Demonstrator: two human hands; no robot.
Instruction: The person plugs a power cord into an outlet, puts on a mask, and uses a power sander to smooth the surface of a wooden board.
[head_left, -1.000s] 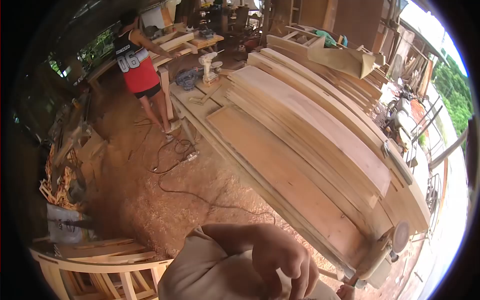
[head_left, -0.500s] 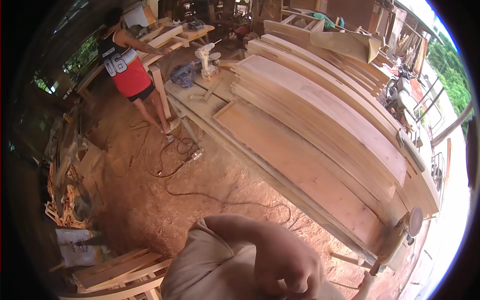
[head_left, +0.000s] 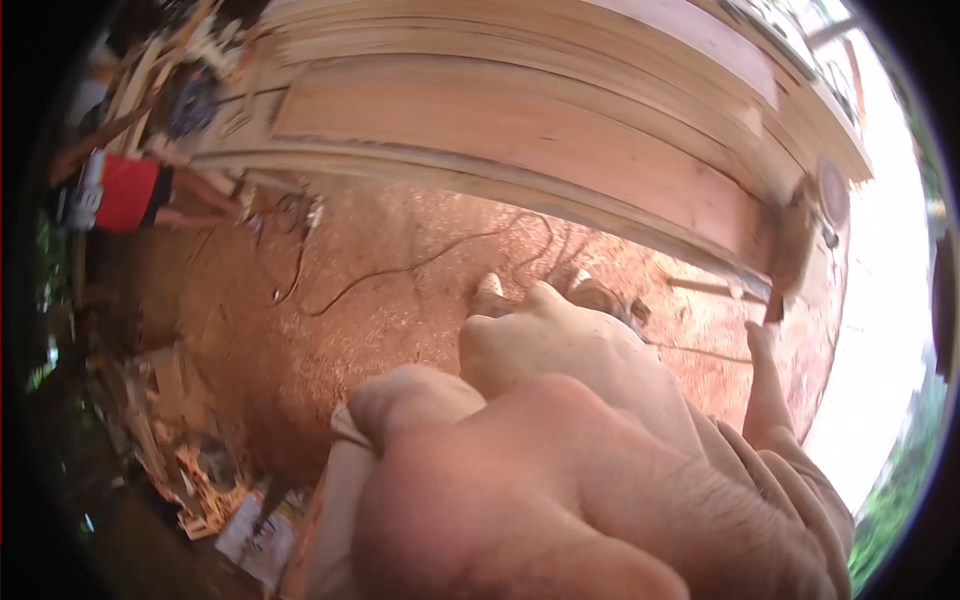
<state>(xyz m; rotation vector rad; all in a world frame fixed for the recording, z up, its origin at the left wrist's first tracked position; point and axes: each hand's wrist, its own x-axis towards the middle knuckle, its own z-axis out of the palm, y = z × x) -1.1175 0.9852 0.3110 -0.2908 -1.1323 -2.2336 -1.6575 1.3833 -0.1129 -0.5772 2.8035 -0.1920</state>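
Observation:
My right hand (head_left: 762,338), small at the right, is closed at the end of the handle of a dusty disc sander (head_left: 795,245). The sander's round disc faces up and outward at the right end of the workbench, next to a long flat board (head_left: 520,125). Very near the camera, my left arm and hand (head_left: 480,490) fill the lower middle. They are bent across my beige shirt (head_left: 590,345), and the fingers cannot be made out. My feet show beyond the shirt on the floor.
Long stacked planks (head_left: 450,45) lie along the back of the workbench. A cable (head_left: 400,270) snakes over the shavings-covered floor. At the left, a person in a red jersey (head_left: 130,190) stands by the bench. Scrap wood (head_left: 170,400) and a white sack (head_left: 255,540) lie lower left.
My view has tilted down and turned, so the bench appears higher and more level. My left arm has come closer to the camera. The sander stays at the bench's right end, at my right hand.

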